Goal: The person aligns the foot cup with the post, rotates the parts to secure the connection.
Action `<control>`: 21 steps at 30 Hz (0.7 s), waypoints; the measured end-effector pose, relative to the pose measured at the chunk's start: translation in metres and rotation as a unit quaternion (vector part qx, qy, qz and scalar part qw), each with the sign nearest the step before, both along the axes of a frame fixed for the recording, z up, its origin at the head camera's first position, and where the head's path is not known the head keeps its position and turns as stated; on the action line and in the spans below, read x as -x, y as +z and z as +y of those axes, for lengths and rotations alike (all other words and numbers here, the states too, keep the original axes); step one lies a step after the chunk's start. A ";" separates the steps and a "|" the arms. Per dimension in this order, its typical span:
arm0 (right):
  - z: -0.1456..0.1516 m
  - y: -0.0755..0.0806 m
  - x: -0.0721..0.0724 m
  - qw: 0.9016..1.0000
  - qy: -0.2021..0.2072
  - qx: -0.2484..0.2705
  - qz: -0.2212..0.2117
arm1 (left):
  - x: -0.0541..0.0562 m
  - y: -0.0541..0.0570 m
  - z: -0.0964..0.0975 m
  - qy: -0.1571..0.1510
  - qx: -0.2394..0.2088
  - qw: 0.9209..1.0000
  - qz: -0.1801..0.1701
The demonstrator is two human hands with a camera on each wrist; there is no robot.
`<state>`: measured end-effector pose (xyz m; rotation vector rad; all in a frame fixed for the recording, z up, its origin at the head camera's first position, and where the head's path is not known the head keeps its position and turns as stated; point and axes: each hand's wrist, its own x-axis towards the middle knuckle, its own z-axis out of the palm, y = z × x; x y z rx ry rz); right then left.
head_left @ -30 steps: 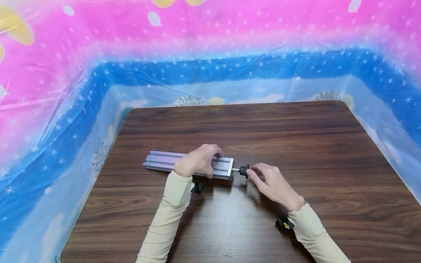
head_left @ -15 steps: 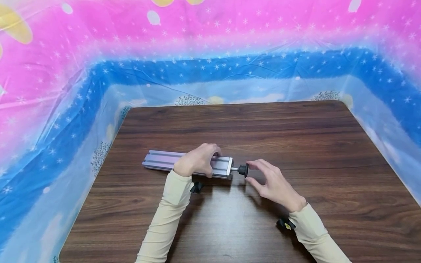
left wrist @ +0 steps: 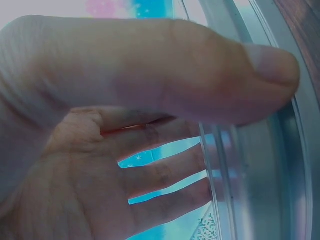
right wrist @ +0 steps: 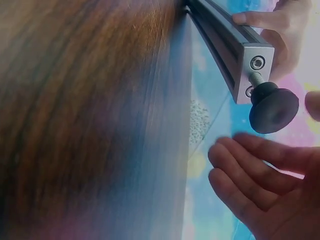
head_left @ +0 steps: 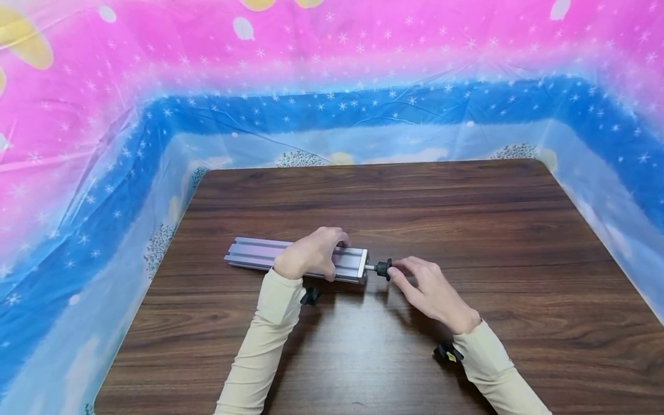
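A silver aluminium profile [head_left: 254, 252] with long grooves lies across the middle of the table in the head view. My left hand [head_left: 313, 253] grips it from above, thumb [left wrist: 250, 75] on one side and fingers on the other. From its plated right end sticks a threaded stem carrying a black levelling foot [head_left: 383, 269]. My right hand [head_left: 427, 291] is at this foot, fingertips right by its disc. In the right wrist view narrow gaps show between the round foot [right wrist: 275, 111] and the loosely bent fingers [right wrist: 245, 175] and thumb. Screw heads show in the end plate [right wrist: 256, 64].
The dark wood-grain table [head_left: 415, 202] has rounded far corners. A pink and blue patterned cloth [head_left: 321, 109] hangs around its back and sides. Small black pieces [head_left: 311, 296] sit at both wrists, beside the cream sleeves.
My right thumb and fingers spread wider around the foot's disc half a second ago, and have now drawn closer together. The left hand and the profile stay in place.
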<state>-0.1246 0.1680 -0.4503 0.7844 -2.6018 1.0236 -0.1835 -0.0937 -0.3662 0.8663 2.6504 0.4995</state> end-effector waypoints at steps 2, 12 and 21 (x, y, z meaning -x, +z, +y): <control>0.001 0.000 -0.001 1.000 0.000 0.000 0.010 | 0.000 0.000 0.000 -0.001 0.000 1.000 0.000; 0.002 -0.003 0.001 0.996 0.046 0.017 0.081 | 0.001 -0.001 -0.001 0.003 -0.004 1.000 -0.006; 0.003 -0.004 0.002 0.997 0.039 0.014 0.060 | 0.001 0.001 0.002 0.005 -0.002 1.000 -0.006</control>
